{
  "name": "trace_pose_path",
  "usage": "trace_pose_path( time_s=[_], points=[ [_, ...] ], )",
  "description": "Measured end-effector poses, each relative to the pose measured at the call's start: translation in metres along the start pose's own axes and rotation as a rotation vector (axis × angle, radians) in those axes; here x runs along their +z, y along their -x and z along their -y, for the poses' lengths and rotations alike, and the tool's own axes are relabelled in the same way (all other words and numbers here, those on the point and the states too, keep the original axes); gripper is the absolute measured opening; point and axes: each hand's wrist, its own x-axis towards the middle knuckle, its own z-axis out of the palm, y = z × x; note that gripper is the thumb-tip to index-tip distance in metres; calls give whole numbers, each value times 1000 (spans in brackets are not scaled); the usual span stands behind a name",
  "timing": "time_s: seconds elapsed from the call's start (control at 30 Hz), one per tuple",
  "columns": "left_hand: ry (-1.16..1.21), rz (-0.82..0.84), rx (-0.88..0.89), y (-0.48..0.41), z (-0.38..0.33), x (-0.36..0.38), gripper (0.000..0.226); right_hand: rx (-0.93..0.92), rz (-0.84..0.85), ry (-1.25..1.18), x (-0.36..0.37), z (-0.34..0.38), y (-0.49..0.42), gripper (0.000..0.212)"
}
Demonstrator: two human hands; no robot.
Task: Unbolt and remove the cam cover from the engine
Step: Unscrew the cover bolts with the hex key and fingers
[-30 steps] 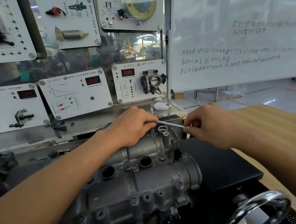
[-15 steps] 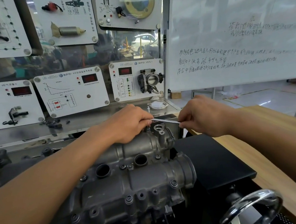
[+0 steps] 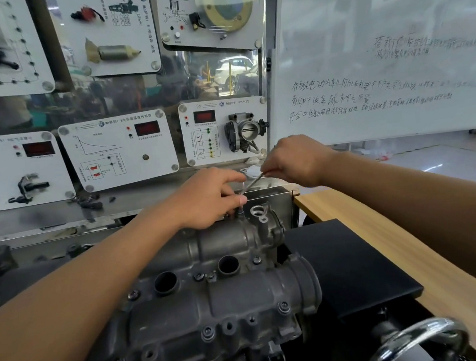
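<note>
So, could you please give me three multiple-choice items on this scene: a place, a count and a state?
1. Where is the flat black mat? A) right of the grey cast-metal cam cover B) left of it C) on top of it
2. How many large round wells show on the cover? A) none B) two C) five
3. The right hand is: A) lying flat B) pointing upward C) pinching the thin silver tool
Key: 1A, it lies past the cover's right end; 2B, two dark openings show; 3C, it nips the tool's handle end.
</note>
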Motion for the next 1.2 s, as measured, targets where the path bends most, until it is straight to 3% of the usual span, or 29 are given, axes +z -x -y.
trace_pose_path(
  time_s=[0.07,0.17,0.37,0.47,0.6,0.67,0.77,0.97,1.07,1.2],
  points=[
    [36,12,16,-2,1,-1,51,-42,12,6,0,4,-18,24],
    [33,64,32,-2,2,-5,37,-127,13,-8,0,15,-44,23],
    [-310,119,50,0,-2,-22,27,-285,-139,-124,5,44,-74,19],
    [-399,31,78,-3,0,-33,20,-229,-143,-231,6,44,-71,15],
    [-471,33,114,-3,-3,-32,21,-42,-73,-405,-4,44,-71,14],
    [-465,32,112,-1,-4,-32,18,2,-59,-489,-11,45,-72,25],
    [-466,60,87,2,-4,-29,25,49,-17,-528,-12,46,-71,20],
    [-567,5,58,5,-4,-17,34,92,-148,-572,-10,52,-51,22],
    [-447,58,68,6,-4,-17,15,120,-137,-606,-13,54,-39,21],
    [-271,88,104,8,-3,-16,22,177,63,-762,-14,50,-23,21]
  ],
)
